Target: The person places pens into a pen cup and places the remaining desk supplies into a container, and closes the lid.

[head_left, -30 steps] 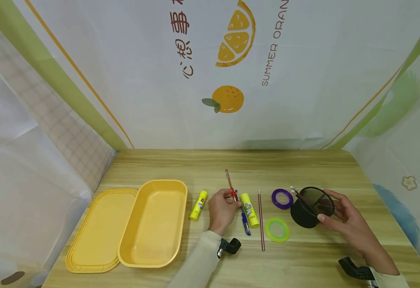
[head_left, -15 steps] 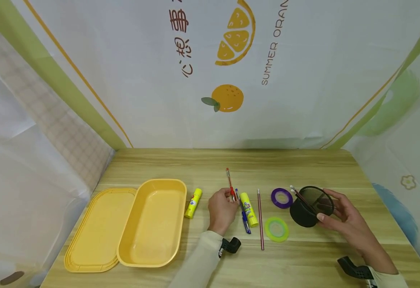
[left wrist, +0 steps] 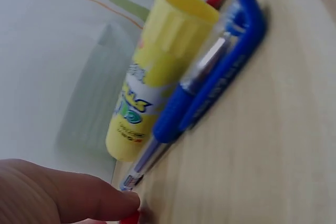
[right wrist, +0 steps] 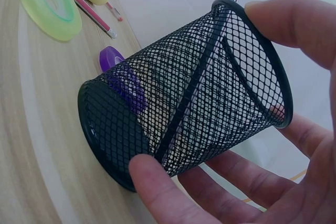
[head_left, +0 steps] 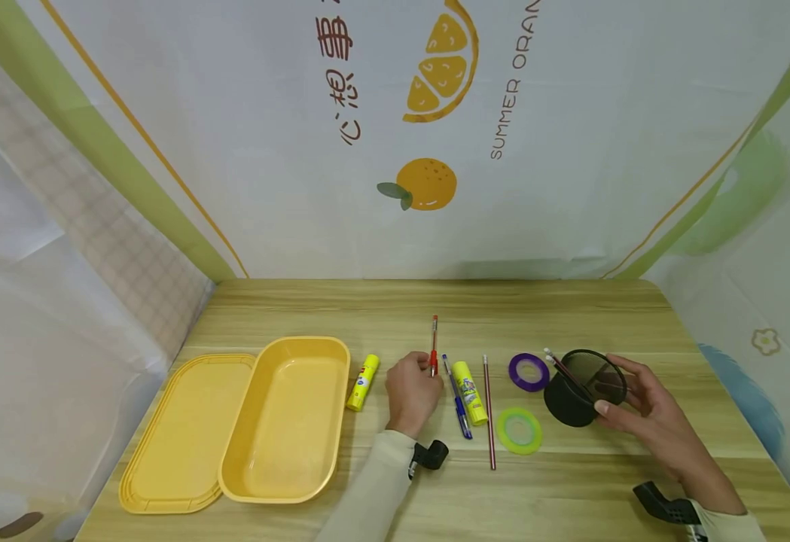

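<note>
My left hand (head_left: 413,393) pinches a red pen (head_left: 434,340) by its capped end between thumb and fingers; the pen's other end points away from me. Just right of it lie a blue pen (head_left: 459,406) and a yellow glue stick (head_left: 470,394), both also close up in the left wrist view. My right hand (head_left: 659,410) grips a black mesh pencil cup (right wrist: 184,93), thumb and fingers around it. The cup is tilted, and a couple of pencils (head_left: 560,366) stick out past its rim.
A striped pencil (head_left: 490,421), a purple tape roll (head_left: 529,373) and a green tape roll (head_left: 520,431) lie between the hands. Left of my left hand is another glue stick (head_left: 364,382). Further left, a yellow tray (head_left: 227,470) overlaps its lid (head_left: 184,436).
My left hand has drawn the red pen slightly left, away from the blue pen, and turned it straighter. The left glue stick has rolled left. My right hand holds the cup much as before.
</note>
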A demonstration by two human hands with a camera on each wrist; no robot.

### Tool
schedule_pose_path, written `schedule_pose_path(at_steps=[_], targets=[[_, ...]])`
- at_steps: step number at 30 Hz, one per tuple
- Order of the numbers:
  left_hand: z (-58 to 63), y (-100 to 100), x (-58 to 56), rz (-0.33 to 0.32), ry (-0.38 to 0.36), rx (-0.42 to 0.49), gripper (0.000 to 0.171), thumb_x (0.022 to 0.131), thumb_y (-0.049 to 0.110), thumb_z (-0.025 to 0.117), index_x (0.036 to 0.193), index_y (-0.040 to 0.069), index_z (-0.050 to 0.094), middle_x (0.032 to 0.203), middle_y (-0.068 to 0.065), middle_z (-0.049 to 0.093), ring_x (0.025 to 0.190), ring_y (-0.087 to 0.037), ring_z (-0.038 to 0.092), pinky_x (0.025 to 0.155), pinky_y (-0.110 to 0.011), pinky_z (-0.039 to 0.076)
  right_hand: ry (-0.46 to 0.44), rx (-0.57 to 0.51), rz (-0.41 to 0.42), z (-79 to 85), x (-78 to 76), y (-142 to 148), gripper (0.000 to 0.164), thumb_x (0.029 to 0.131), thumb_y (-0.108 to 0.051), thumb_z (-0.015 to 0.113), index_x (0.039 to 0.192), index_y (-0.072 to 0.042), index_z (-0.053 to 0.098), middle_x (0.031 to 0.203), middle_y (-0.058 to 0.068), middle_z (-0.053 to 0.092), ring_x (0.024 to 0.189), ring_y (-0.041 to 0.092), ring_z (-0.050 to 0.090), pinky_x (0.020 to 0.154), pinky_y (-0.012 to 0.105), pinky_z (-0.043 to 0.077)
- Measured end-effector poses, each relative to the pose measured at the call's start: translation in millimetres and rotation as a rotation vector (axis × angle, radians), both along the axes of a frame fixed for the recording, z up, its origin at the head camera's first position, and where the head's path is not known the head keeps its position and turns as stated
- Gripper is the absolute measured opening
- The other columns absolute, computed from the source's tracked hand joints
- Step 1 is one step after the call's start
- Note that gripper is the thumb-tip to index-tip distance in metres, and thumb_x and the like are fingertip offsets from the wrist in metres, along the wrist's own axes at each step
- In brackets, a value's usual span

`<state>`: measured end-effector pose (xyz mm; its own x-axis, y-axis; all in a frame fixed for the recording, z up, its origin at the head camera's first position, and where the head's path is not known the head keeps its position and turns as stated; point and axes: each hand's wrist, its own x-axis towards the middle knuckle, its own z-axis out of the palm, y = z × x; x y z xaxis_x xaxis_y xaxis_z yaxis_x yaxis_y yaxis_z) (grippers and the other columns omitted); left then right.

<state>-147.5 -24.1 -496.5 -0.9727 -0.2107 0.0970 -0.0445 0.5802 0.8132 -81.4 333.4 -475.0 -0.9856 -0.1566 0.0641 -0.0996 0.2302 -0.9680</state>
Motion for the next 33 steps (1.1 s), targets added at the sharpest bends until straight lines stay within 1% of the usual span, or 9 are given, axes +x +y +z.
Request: schedule_pose_path(at_steps=[3,8,13,17,19,23,26,28,33], targets=[[2.0,-2.9,-0.7,-0.002,-0.022,0.009,0.029,0.081,0.002,0.079,0.110,0.002,0.080,0.099,-0.008,0.081,0.094,-0.027,0.077,0.084,-0.046,0.062,0.002,-0.003,0.001,0.5,0.3,-0.2,0.075,0.102,0.004,0.064,0.166,-0.011,0.028,0.136,-0.007,0.058,0.115,0.004,0.067,0.075,0.045,0.066],[3.6,-6.9,-0.5,-0.018,-0.052,0.026,0.027,0.083,0.003,0.080,0.110,0.004,0.081,0.099,-0.008,0.082,0.092,-0.027,0.077,0.078,-0.042,0.063,0.002,-0.003,0.000,-0.2,1.2,-0.5,0.075,0.102,0.004,0.064,0.166,-0.011,0.028,0.136,-0.007,0.058,0.115,0.004,0.067,0.075,0.044,0.066],[5.3,-12.7,-1.1,-0.030,-0.073,0.090,0.024,0.082,0.003,0.081,0.106,0.004,0.082,0.095,-0.007,0.081,0.086,-0.022,0.077,0.071,-0.036,0.062,-0.001,-0.013,0.002,-0.3,0.6,-0.8,0.075,0.102,0.004,0.063,0.166,-0.011,0.027,0.137,-0.007,0.057,0.116,0.004,0.067,0.075,0.044,0.066],[6.7,-17.2,-2.7,-0.037,-0.093,0.134,0.020,0.082,0.002,0.081,0.101,0.006,0.083,0.090,-0.004,0.081,0.081,-0.018,0.076,0.068,-0.031,0.060,-0.006,-0.013,-0.001,0.6,0.7,-1.3,0.075,0.102,0.004,0.063,0.166,-0.012,0.027,0.137,-0.009,0.057,0.116,0.002,0.067,0.076,0.044,0.066],[7.1,-19.2,-3.3,-0.038,-0.104,0.149,0.019,0.082,0.003,0.082,0.101,0.006,0.083,0.090,-0.003,0.081,0.081,-0.016,0.075,0.068,-0.030,0.059,-0.007,-0.006,-0.003,1.3,0.8,-1.8,0.075,0.102,0.003,0.064,0.166,-0.012,0.027,0.137,-0.009,0.057,0.115,0.002,0.067,0.076,0.044,0.066],[8.3,-23.3,-3.4,-0.048,-0.113,0.197,0.019,0.082,0.003,0.083,0.101,0.005,0.083,0.091,-0.005,0.081,0.081,-0.016,0.075,0.069,-0.030,0.060,-0.006,0.017,-0.007,2.2,1.1,-2.5,0.075,0.103,0.002,0.064,0.167,-0.013,0.027,0.136,-0.010,0.057,0.115,0.002,0.067,0.075,0.044,0.066],[9.9,-26.1,-2.1,-0.050,-0.136,0.234,0.018,0.082,0.004,0.084,0.101,0.004,0.082,0.091,-0.007,0.081,0.082,-0.017,0.076,0.070,-0.030,0.060,-0.006,0.020,-0.007,2.2,1.1,-2.6,0.075,0.103,0.002,0.064,0.167,-0.013,0.027,0.136,-0.010,0.057,0.114,0.002,0.067,0.075,0.044,0.066],[11.2,-27.6,-1.2,-0.045,-0.165,0.251,0.018,0.083,0.006,0.084,0.101,0.005,0.082,0.092,-0.006,0.081,0.082,-0.017,0.075,0.071,-0.029,0.060,-0.005,0.013,-0.005,1.9,0.9,-2.4,0.075,0.103,0.002,0.064,0.166,-0.012,0.027,0.136,-0.009,0.057,0.114,0.003,0.067,0.075,0.045,0.066],[13.6,-30.7,0.1,-0.050,-0.212,0.259,0.018,0.086,0.010,0.084,0.103,0.007,0.082,0.094,-0.005,0.081,0.082,-0.015,0.074,0.070,-0.028,0.058,-0.002,0.001,-0.001,0.7,0.7,-1.6,0.075,0.103,0.003,0.064,0.166,-0.012,0.027,0.137,-0.009,0.057,0.116,0.002,0.066,0.076,0.045,0.066]])
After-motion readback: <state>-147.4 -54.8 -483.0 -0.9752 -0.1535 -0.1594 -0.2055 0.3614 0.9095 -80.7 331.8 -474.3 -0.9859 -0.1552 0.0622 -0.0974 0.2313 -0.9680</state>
